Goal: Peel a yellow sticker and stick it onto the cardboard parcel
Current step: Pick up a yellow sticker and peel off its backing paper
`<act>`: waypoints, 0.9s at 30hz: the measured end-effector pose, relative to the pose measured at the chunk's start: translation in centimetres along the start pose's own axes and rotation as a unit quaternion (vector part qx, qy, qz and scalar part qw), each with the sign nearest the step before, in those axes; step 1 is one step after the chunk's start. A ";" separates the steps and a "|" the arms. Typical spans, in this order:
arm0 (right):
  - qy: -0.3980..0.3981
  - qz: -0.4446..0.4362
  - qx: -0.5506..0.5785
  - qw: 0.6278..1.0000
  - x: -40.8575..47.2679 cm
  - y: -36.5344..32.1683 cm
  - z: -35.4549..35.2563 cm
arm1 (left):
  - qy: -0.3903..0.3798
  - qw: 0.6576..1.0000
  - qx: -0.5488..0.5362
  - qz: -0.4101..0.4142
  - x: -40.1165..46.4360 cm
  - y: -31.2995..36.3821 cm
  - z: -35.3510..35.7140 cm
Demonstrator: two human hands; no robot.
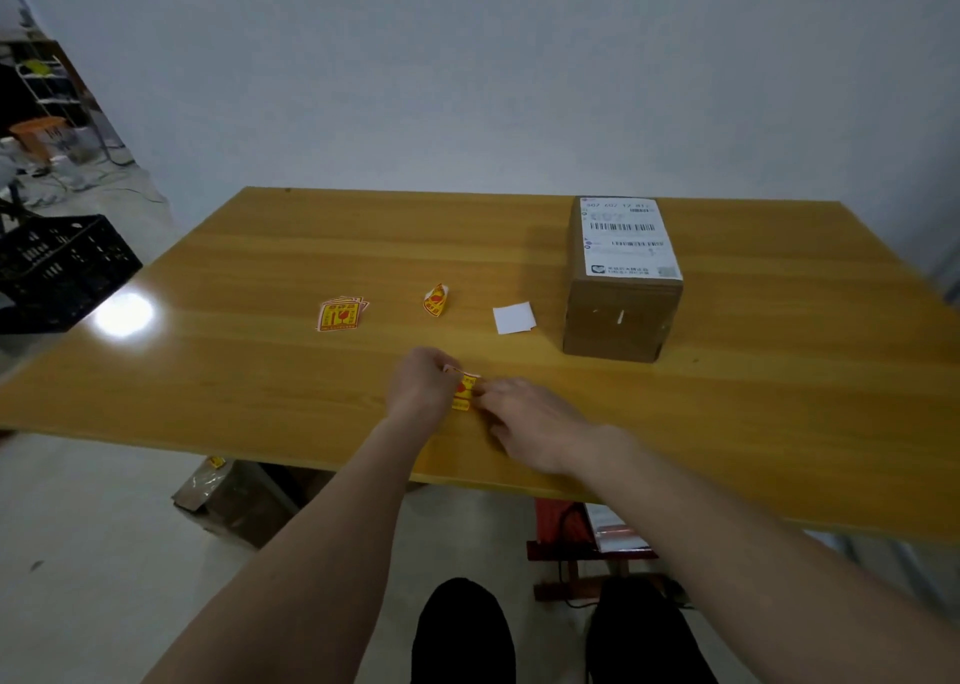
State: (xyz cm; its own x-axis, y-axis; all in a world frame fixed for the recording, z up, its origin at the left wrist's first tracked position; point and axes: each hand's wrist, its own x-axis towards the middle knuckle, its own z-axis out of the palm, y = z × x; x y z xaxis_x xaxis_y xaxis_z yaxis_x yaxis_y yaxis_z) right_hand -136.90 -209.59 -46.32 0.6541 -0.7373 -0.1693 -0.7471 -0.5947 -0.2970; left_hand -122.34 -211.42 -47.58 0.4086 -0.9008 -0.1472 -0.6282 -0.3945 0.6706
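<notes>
A yellow sticker (464, 391) with red print is held between both hands just above the near part of the wooden table (260, 268). My left hand (422, 384) pinches its left edge and my right hand (524, 421) pinches its right edge. The cardboard parcel (618, 309), with a white shipping label on top, stands at the far right of the table, well apart from both hands. A small stack of yellow stickers (340, 314) lies to the left, and a curled yellow sticker (436, 300) lies in the middle.
A white backing paper (514, 317) lies left of the parcel. A black plastic crate (57, 268) stands on the floor at the left. Cardboard boxes (234, 496) and red items (561, 522) sit under the table.
</notes>
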 end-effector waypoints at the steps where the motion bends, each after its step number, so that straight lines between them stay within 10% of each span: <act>1: -0.005 0.010 0.015 1.000 -0.3 0.1 -0.2 | 0.005 1.000 -0.024 0.000 -0.4 0.1 0.0; 10: 0.127 0.213 0.312 0.917 -2.8 0.9 -2.6 | -0.042 0.936 -0.339 -0.080 -7.0 2.4 0.2; 27: 0.248 0.220 0.578 0.746 -9.2 1.7 -4.0 | -0.147 0.854 -0.494 -0.076 -13.9 4.6 1.2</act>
State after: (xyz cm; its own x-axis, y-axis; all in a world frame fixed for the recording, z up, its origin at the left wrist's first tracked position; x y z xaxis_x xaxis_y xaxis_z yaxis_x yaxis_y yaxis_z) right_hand -144.69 -205.06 -41.50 0.0381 -0.9778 -0.2062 -0.0872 0.2024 -0.9754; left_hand -131.69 -200.94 -43.30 0.1600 -0.9166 -0.3664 0.3412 -0.2970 0.8919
